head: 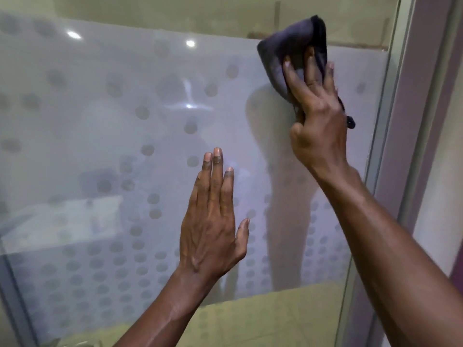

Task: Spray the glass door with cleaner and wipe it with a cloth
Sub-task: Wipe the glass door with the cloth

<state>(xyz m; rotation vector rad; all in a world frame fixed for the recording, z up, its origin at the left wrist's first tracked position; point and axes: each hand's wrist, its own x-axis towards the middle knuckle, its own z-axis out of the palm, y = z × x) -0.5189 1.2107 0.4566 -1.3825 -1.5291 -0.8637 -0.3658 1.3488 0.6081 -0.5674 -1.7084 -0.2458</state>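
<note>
Frosted glass door [105,126], dotted film, smooth and prob. slick under the palm; rigid pane, so I judge it takes firm wiping pressure but no knocks near the edge by the frame [411,121]. Dark cloth [288,53]: soft, light, floppy microfibre-type, bunches easily. Best held as a wad w/ fingers spread behind it so a broad face meets the glass.

R hand [318,116]: fingers curled around the cloth, gripping it, pressing it to the upper right of the pane, near top edge of the frosted band. Cloth sits above and under my fingertips; a loose tail hangs down past the wrist side.

L hand [213,221]: flat, fingers straight and together, holding nothing. Seems to brace on the glass, mid-pane, well below the cloth; contact not certain.

Spray bottle not in view.
</note>
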